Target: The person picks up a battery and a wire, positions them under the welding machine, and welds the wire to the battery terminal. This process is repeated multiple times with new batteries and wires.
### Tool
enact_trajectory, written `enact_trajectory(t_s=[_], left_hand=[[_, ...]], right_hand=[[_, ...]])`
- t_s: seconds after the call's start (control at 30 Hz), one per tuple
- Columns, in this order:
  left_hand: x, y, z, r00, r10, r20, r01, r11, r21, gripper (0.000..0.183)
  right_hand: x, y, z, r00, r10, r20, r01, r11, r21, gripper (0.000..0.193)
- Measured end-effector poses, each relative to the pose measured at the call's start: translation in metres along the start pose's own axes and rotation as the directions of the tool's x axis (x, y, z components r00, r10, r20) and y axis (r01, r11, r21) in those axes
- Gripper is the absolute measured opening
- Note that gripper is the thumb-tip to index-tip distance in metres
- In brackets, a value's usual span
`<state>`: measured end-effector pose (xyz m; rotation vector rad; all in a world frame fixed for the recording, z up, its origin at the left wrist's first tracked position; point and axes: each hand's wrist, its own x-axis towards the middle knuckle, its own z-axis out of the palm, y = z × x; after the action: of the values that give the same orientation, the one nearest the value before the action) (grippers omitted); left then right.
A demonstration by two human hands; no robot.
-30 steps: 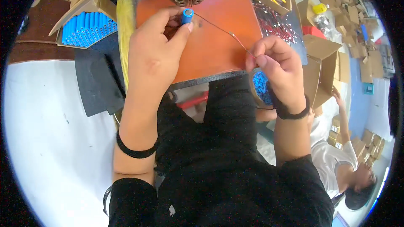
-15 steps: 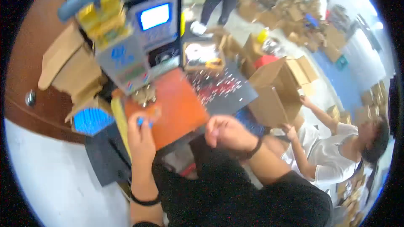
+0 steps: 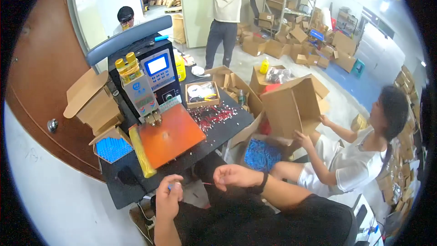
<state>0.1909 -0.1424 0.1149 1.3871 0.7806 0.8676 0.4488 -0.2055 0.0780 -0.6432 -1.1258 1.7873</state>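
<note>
My left hand (image 3: pixel 169 199) is closed around a small blue piece (image 3: pixel 170 187), mostly hidden by its fingers. It is low in front of me, off the near edge of the black table (image 3: pixel 218 132). Beside it on the right, my right hand (image 3: pixel 237 176) pinches a thin reddish strand (image 3: pixel 208 183) that points toward the left hand; whether it joins the blue piece I cannot tell. Beyond both hands lies an orange plate (image 3: pixel 175 132), beneath the head of a bench machine (image 3: pixel 139 92) with a lit screen (image 3: pixel 157 65). A yellow strip (image 3: pixel 142 154) runs along the plate's left edge.
Small white and red bits (image 3: pixel 214 116) are scattered right of the plate. A carton of blue tubes (image 3: pixel 113 149) stands left, a box of blue pieces (image 3: pixel 262 155) right. A seated co-worker (image 3: pixel 350 155) holds an open carton (image 3: pixel 287 109). Another person (image 3: pixel 223 18) stands behind the table.
My left hand has drawn back from the orange plate toward me, still holding the blue piece. My right hand has come slightly lower. The view has tilted up, and the co-worker still holds the carton.
</note>
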Motion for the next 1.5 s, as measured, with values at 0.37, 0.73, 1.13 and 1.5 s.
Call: enact_trajectory(t_s=[0.37, 0.73, 1.13, 1.5], left_hand=[[-0.058, 0.011, 0.025, 0.992, 0.072, -0.100, -0.039, 0.955, 0.295, 0.017], [-0.058, 0.007, 0.044, 0.977, 0.035, -0.211, 0.030, 0.954, 0.299, 0.017], [0.071, 0.000, -0.032, 0.878, 0.477, 0.028, -0.271, 0.448, 0.852, 0.028], [0.164, -0.027, -0.056, 0.977, 0.208, -0.046, -0.123, 0.729, 0.673, 0.033]], right_hand=[[-0.045, 0.016, 0.024, 1.000, -0.017, -0.002, 0.017, 0.997, -0.072, 0.008], [-0.041, 0.012, 0.045, 0.943, -0.220, -0.249, 0.056, 0.845, -0.532, 0.017], [0.084, -0.057, -0.052, 0.830, -0.497, -0.254, 0.245, 0.733, -0.635, 0.007], [0.164, -0.038, -0.093, 0.856, -0.421, -0.300, 0.149, 0.757, -0.637, 0.007]])
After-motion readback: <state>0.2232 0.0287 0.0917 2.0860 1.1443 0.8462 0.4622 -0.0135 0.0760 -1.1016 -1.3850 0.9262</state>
